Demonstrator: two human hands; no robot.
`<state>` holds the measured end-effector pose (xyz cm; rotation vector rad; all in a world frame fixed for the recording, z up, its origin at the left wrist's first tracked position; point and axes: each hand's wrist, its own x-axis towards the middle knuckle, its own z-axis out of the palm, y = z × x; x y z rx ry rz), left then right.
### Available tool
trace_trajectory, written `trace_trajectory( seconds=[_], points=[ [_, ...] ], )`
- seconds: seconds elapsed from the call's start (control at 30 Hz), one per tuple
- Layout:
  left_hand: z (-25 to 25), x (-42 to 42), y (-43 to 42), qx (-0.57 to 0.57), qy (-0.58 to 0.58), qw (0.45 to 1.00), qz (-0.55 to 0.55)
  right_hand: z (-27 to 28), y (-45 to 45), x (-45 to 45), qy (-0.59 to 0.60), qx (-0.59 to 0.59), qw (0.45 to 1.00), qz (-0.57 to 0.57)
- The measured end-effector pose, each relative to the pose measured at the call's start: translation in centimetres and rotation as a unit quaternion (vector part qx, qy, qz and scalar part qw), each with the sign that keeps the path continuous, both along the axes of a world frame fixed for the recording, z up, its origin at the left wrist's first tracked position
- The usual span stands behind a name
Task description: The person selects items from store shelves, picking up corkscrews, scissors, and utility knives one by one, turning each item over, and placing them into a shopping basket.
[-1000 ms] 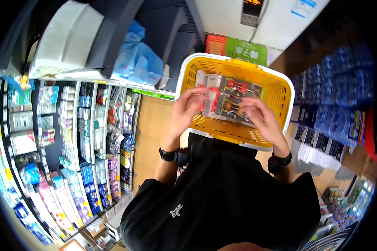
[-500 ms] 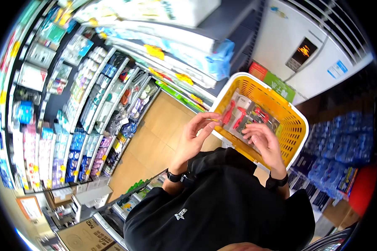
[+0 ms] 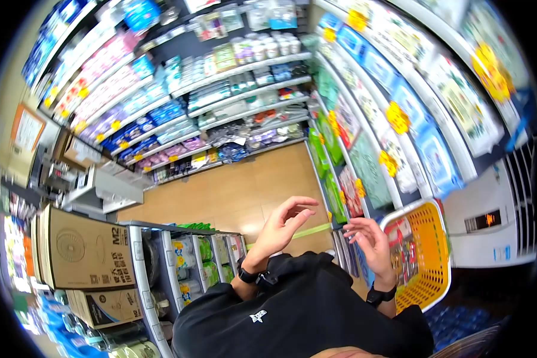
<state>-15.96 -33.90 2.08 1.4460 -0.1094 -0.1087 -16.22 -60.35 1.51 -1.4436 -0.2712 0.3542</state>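
Note:
My left hand (image 3: 278, 232) hangs in the air above the tiled floor, fingers slightly bent and apart, with nothing in it. A dark band circles that wrist. To its right my right hand (image 3: 371, 247) is also open, its fingers loosely curled and holding nothing. Beside this hand stands a yellow plastic basket (image 3: 434, 250) with a white rim and slotted walls. Several small red and grey packaged goods (image 3: 408, 253) lie inside it, too blurred to name. My right forearm overlaps the basket's near left side.
Stocked shelves (image 3: 238, 89) run along the back. More shelves with packs and yellow tags (image 3: 398, 117) stand on the right. Fan cartons (image 3: 86, 247) sit at the left by a low shelf. A white appliance with a lit display (image 3: 483, 221) stands behind the basket. Tiled floor (image 3: 221, 200) lies between.
My view has swung left, so the basket now sits at the right edge. Both hands, formerly over or beside the basket, are now left of it, still open.

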Motion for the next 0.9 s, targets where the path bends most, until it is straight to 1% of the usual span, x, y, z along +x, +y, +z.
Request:
trace_trajectory(
  seconds=[0.13,0.27,0.4,0.5,0.67,0.77,0.9],
  points=[
    [-0.7,-2.6,6.6,-0.035,0.007,0.994,0.102,0.0,7.1,1.6,0.006,0.011,0.996,0.084],
    [-1.4,-4.8,12.3,-0.043,0.016,0.987,0.156,0.3,14.1,2.5,0.003,0.0,0.99,0.144],
    [-2.4,-6.0,16.5,-0.055,0.017,0.981,0.185,1.1,18.8,2.5,-0.008,-0.019,0.983,0.182],
    [-2.9,-6.2,18.5,-0.061,0.011,0.979,0.193,0.3,20.5,2.7,0.0,-0.032,0.982,0.185],
    [-3.5,-4.9,19.8,-0.08,0.005,0.983,0.167,0.1,22.2,3.6,0.017,-0.022,0.986,0.164],
    [-2.9,-4.3,20.5,-0.075,0.011,0.984,0.162,0.4,23.3,4.7,0.018,-0.017,0.987,0.162],
    [-3.3,-2.8,21.8,-0.076,0.008,0.981,0.178,-0.7,24.8,7.1,0.007,-0.01,0.984,0.18]
  ],
)
